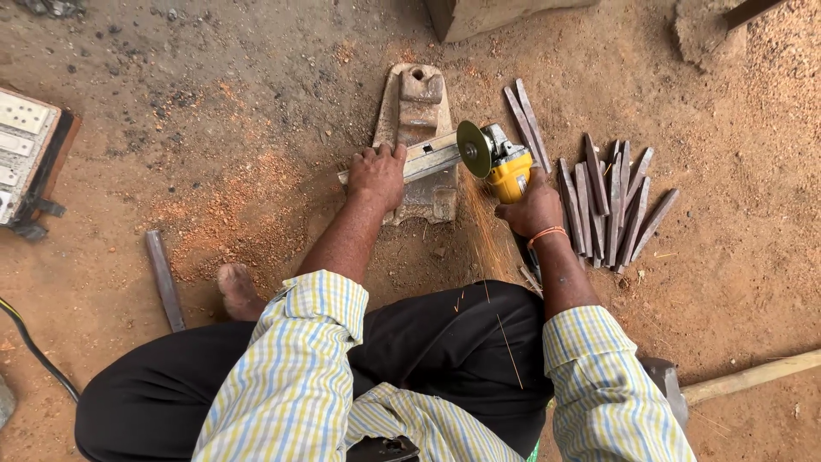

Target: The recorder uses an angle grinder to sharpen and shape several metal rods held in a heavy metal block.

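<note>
My right hand (532,208), just right of the frame's centre, was closed around the body of a yellow angle grinder (506,167). Its disc (473,149) stood on edge against the right end of a flat metal bar (425,159), and sparks (484,231) streamed down toward my lap. My left hand (377,174) lay palm down on the bar, fingers curled over its far edge, pressing it onto a cast metal block (416,111) that served as the surface under the work. The bar lay across the block, at centre frame.

As to progress, I judged the cut to be under way and not finished: the disc was at the bar and the sparks were live, but I could not tell how deep it had gone. To the right of the grinder lay a heap of short cut metal pieces (609,205) on the dirt floor (735,257), with two more (523,115) just above them; I took these as output already done. One longer bar (163,278) lay at lower left beside my bare foot (236,291), apparently uncut.

No container was in view; the pieces lay loose on the floor. A switchboard box (26,150) sat at the left edge, a black cable (34,346) ran below it, and a hammer (735,381) rested at lower right.
</note>
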